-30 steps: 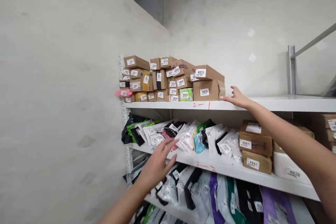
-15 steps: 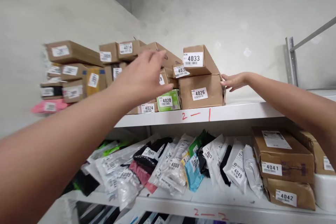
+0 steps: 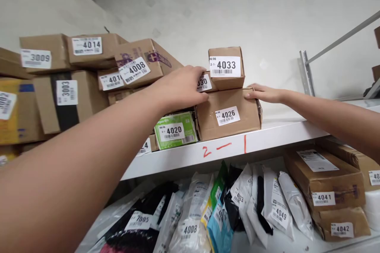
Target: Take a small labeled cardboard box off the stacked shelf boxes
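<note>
Resting left hand, fingers curled loosely, on box 4030; laying right hand flat, fingers together, on box 4026.

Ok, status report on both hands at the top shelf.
Left hand on box 4030. Right hand on box 4026. Box 4033 stacked above.

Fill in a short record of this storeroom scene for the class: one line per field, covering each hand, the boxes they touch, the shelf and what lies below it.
left hand: resting against the small carton whose label ends in 30
right hand: flat on the top right edge of box 4026
box 4033: stacked on box 4026
green box 4020: left of 4026, beside it
upper shelf: white, marked 2-1 in red
lower shelf: plastic mailer bags; cartons 4041 and 4042 stacked at right
</note>
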### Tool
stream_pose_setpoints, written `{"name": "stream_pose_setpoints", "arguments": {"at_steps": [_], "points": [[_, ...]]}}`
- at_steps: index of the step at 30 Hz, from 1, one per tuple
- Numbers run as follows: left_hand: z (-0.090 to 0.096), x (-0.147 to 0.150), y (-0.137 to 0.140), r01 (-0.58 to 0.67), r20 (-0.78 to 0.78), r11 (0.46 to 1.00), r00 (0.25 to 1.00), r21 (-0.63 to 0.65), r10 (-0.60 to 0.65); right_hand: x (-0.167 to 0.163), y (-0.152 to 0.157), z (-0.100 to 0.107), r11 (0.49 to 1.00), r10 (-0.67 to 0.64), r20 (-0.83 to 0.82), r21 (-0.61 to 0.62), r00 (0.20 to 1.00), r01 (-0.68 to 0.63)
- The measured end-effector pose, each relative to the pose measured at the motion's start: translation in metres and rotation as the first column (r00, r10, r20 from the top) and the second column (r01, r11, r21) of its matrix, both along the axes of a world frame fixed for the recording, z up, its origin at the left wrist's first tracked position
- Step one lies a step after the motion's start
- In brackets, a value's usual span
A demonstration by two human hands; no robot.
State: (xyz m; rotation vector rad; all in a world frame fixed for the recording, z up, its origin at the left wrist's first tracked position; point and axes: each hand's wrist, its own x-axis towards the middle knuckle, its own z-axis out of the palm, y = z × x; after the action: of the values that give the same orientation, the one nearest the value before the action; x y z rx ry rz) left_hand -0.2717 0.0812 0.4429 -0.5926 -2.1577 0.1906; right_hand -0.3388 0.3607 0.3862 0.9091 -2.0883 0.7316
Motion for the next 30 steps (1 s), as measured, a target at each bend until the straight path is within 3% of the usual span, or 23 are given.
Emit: {"name": "stream_pose_setpoints", "arguments": {"at_steps": [3, 6, 10, 13, 19, 26, 30], "points": [[-0.002, 0.009, 0.004, -0.033, -0.012, 0.999, 0.999, 0.039, 0.034, 0.036, -0.021, -0.010, 0.982, -0.188, -0.202, -0.017, 0.961, 0.189], [-0.002, 0.012, 0.008, -0.088, 0.048, 0.988, 0.995, 0.127, 0.082, 0.060, -0.050, -0.036, 0.919, -0.395, -0.301, -0.108, 0.868, 0.380], [-0.003, 0.013, 0.017, -0.055, 0.192, 0.959, 0.981, 0.278, 0.000, 0.060, -0.087, -0.074, 0.876, -0.480, -0.270, -0.187, 0.835, 0.444], [-0.005, 0.014, 0.028, -0.024, 0.208, 0.928, 0.976, 0.371, -0.058, 0.044, -0.098, -0.082, 0.828, -0.539, -0.218, -0.317, 0.814, 0.463], [-0.010, 0.024, 0.055, 0.030, 0.194, 0.913, 0.974, 0.406, -0.119, 0.035, -0.081, -0.064, 0.717, -0.552, -0.060, -0.544, 0.832, 0.436], [-0.015, 0.019, 0.081, 0.212, 0.132, 0.889, 0.949, 0.406, -0.287, 0.056, -0.040, -0.065, 0.662, -0.601, -0.021, -0.575, 0.799, 0.482], [-0.020, 0.016, 0.103, 0.334, 0.090, 0.873, 0.918, 0.355, -0.387, 0.059, -0.003, -0.064, 0.624, -0.667, -0.110, -0.622, 0.736, 0.472]]}}
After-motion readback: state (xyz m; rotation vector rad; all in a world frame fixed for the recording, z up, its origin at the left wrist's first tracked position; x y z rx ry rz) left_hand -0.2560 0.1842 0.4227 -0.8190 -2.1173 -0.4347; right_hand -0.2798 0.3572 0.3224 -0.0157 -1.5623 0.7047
